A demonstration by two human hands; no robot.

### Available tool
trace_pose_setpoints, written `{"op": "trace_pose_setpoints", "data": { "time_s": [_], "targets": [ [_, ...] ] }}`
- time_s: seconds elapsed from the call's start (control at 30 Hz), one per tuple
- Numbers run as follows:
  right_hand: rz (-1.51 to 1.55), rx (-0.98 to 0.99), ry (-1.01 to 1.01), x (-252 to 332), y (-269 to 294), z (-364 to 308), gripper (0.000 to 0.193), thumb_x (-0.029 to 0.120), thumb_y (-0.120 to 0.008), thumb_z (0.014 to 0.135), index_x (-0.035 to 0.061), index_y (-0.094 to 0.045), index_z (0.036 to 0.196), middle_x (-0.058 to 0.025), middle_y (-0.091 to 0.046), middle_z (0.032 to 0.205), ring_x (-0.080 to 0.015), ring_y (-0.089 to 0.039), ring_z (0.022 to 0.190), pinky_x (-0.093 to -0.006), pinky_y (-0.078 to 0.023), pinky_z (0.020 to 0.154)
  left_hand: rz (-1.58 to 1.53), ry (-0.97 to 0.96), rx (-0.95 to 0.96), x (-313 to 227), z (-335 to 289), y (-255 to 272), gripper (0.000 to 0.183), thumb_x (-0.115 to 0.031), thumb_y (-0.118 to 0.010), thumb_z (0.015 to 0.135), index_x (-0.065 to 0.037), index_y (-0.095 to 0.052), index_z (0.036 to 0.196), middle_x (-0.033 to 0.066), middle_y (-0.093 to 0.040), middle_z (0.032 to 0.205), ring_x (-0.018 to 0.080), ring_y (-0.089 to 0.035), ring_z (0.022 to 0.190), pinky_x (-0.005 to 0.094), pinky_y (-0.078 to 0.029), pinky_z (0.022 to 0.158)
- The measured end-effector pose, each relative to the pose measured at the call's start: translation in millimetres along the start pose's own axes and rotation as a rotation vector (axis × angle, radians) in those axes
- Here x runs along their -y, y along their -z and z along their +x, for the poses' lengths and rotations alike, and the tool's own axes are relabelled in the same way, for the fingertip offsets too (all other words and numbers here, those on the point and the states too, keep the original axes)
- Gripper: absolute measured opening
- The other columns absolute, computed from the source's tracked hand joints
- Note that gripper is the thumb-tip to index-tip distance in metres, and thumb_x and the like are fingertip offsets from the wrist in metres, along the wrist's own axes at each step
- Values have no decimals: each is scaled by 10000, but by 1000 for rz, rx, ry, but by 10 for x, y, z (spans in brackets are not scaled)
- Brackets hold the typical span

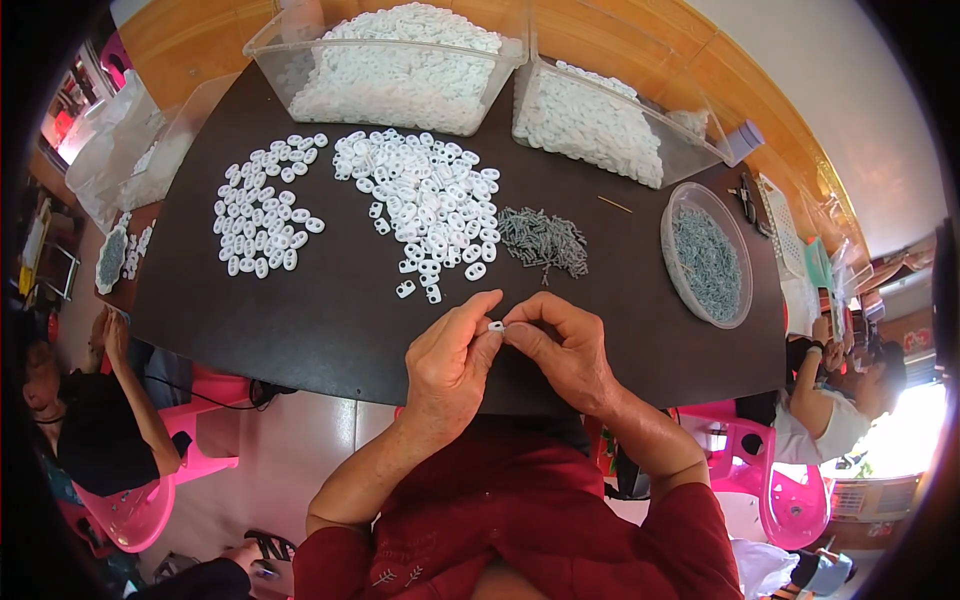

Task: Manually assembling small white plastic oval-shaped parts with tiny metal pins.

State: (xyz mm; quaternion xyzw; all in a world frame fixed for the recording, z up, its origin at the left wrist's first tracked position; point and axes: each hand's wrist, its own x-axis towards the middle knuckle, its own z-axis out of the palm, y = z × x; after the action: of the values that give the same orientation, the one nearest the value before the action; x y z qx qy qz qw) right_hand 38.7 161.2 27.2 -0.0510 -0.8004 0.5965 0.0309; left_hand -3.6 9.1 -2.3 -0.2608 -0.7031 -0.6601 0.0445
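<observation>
the left hand (445,360) and right hand (572,350) meet just past the near edge of the tabletop (330,335), both grasping one small white plastic piece (496,326) between thumbs and forefingers; the left seems to steady it while the right pinches its right side, though whether a gray pin sits in that pinch is too small to tell. holding it from both sides probably keeps so little a part from turning. just beyond, a pile of gray pins (545,243) and a heap of white two-holed oval pieces (435,190) lie loose, likely so that single ones can be picked out easily. a separate group of ovals (262,215) spreads to the left, apart from the heap, which keeps the two from mixing. farther out, a round clear tub (682,294) and two clear plastic bins (690,160) contain the bulk stock, presumably walled in against spilling.
</observation>
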Motion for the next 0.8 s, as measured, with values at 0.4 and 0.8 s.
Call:
{"op": "trace_pose_setpoints", "data": {
  "time_s": [0.4, 0.8],
  "targets": [
    [-291, 50, 388, 5, 7, 44, 67, 23, -618, 801, 9, -564, 764, -95, -504, 701, -254, -491, 626, -362, -401, 558, 44, -129, 18, -18, -25, 21, 371, 48, -675, 779, 13, -597, 1139, 88, -588, 745, 173, -573, 647, 273, -473, 596],
    [-430, 72, 563, 32, 56, 116, 56, 25, -637, 815, 4, -610, 859, -88, -554, 720, -240, -523, 643, -345, -424, 572, -249, 211, 34, 11, -91, 77, 331, -11, -631, 873, 12, -567, 1197, 31, -616, 802, 73, -550, 670, 196, -457, 572]
  ]
}}
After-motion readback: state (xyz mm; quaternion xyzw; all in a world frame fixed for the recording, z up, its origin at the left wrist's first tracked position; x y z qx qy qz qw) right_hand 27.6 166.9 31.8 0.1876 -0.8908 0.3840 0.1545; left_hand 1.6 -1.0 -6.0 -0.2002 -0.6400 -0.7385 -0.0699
